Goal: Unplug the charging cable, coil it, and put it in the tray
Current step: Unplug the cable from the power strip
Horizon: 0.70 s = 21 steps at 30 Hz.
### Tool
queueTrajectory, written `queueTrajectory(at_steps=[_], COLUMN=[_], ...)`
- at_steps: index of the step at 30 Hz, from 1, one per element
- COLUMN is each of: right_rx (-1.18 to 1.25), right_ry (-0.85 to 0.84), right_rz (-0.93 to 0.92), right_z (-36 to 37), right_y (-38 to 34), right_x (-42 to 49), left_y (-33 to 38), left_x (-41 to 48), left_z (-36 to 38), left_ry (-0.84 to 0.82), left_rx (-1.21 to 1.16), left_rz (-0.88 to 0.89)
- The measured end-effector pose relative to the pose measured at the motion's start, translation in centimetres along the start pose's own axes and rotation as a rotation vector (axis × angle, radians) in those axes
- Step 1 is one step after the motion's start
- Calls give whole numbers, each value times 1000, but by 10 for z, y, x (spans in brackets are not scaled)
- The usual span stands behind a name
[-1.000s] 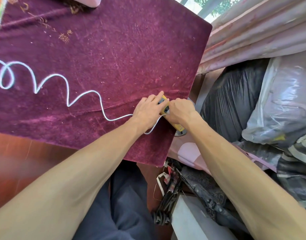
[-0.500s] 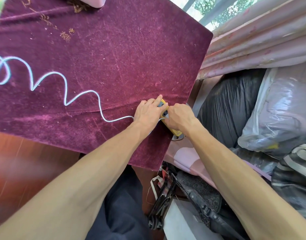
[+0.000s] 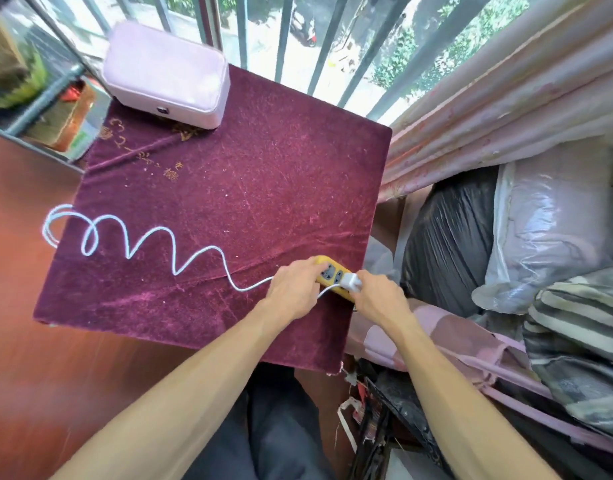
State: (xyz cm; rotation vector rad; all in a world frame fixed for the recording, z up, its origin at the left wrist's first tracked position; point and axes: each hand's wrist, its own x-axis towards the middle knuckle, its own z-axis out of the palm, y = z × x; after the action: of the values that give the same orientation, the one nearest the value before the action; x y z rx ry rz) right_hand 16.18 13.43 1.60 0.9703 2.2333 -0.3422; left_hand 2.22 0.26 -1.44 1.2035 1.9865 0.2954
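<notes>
A white charging cable snakes in loops across the maroon velvet cloth from the left edge to a yellow power strip at the cloth's right edge. My left hand presses down on the strip's near end. My right hand grips the white charger plug, which sits at the strip's right end; whether its pins are still in the socket is hidden. A pale pink closed box stands at the far corner of the cloth.
Window bars run behind the table. Pink curtains hang at the right. Black and clear plastic bags and striped bedding are piled right of the table. Reddish wood floor lies to the left.
The view has tilted up, bringing the pink box and window into sight. My right hand has shifted onto the white plug, now visible at the strip's end. My left hand stays on the strip.
</notes>
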Motion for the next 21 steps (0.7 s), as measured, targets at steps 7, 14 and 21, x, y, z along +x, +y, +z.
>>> queueTrajectory(at_steps=[7, 14, 21], right_rx=[-96, -355, -243], right_ry=[56, 16, 75], right_rz=[-60, -146, -101], right_z=[-4, 10, 9], right_y=[-20, -44, -26], right_x=[23, 55, 29], left_y=[-5, -18, -2], left_x=[33, 53, 46], left_z=[20, 44, 42], left_ry=[49, 113, 102], left_rx=[339, 434, 421], left_rz=[198, 234, 129])
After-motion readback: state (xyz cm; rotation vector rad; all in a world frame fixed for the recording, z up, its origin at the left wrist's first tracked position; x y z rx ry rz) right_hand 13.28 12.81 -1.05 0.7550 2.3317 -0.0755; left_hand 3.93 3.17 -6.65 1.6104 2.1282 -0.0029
